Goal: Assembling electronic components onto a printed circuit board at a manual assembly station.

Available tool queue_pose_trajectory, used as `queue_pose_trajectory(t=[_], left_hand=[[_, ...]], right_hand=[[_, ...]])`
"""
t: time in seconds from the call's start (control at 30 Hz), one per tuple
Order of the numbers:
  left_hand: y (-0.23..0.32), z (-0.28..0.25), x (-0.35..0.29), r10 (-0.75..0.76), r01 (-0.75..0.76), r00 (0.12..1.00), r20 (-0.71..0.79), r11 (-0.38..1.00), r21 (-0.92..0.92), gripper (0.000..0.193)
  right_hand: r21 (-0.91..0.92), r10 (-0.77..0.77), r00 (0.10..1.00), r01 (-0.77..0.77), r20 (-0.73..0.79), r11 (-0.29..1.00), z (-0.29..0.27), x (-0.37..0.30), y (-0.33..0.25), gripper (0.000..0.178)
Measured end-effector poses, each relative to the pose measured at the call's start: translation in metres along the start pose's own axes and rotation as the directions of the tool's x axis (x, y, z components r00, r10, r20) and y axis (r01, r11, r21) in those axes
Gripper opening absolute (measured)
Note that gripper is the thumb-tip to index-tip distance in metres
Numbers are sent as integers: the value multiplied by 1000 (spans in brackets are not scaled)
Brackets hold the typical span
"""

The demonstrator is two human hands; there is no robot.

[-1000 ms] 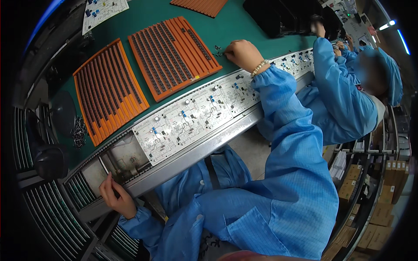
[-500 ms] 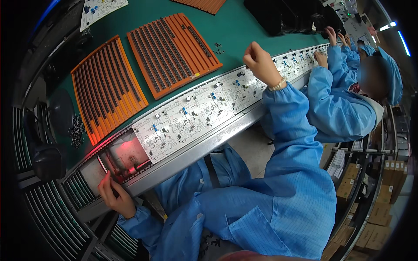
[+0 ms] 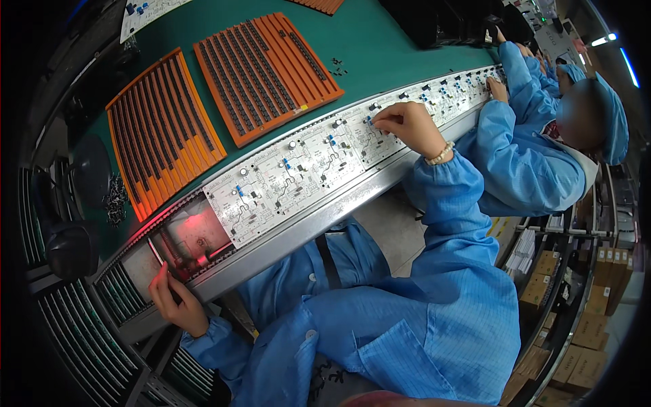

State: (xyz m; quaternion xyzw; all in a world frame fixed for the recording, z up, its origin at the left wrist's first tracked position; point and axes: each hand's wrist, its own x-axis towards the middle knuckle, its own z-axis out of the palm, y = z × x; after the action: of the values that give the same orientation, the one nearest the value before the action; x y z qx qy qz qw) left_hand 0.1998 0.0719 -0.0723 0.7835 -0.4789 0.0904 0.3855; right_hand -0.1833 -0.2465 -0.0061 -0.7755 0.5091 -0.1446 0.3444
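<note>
right hand has dropped since half a second ago: raised above the far edge of the line then, now low over the boards. left hand has hardly shifted.

key relation: right hand is over the second white printed circuit board, a flat panel dotted with small blue and black parts. its fingertips point left, close to a small blue component toward the far edge; contact with the panel cannot be told. panel's long axis follows the silver metal conveyor rail, lower left to upper right, so most of its visible face lies left of and below the fingertips, on the wearer's side.

right hand: thumb and fingers drawn together in a pinch; cannot tell if a small part is between them.

left hand: loosely curled, some gap at the thumb, tips beside a thin pale metal bar; any grip unclear. well apart from the second panel, with the first white circuit board between. right hand much the nearer.

loose black components lie on the green mat, beyond the right hand.
</note>
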Motion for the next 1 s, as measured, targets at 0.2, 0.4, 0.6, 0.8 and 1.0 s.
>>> queue_pose_trajectory(t=[0.2,0.4,0.6,0.8,1.0], left_hand=[[1,-2,1,-4,4,1000,1,1000,-1,24],[-1,-2,1,-11,11,1000,-6,1000,0,24],[-8,-4,-2,-11,11,1000,14,1000,7,23],[-8,-6,-3,-11,11,1000,-3,1000,-3,24],[-8,-9,-1,32,-32,999,-27,999,10,24]], right_hand=[[-116,-148,982,135,-114,984,14,5,7,18],[-183,-50,997,39,-54,982,13,7,-8,26],[-235,10,999,-21,-50,972,13,11,-11,32],[-245,35,998,-46,-49,969,12,17,-9,33],[-315,8,998,-29,-67,949,17,22,-6,34]])
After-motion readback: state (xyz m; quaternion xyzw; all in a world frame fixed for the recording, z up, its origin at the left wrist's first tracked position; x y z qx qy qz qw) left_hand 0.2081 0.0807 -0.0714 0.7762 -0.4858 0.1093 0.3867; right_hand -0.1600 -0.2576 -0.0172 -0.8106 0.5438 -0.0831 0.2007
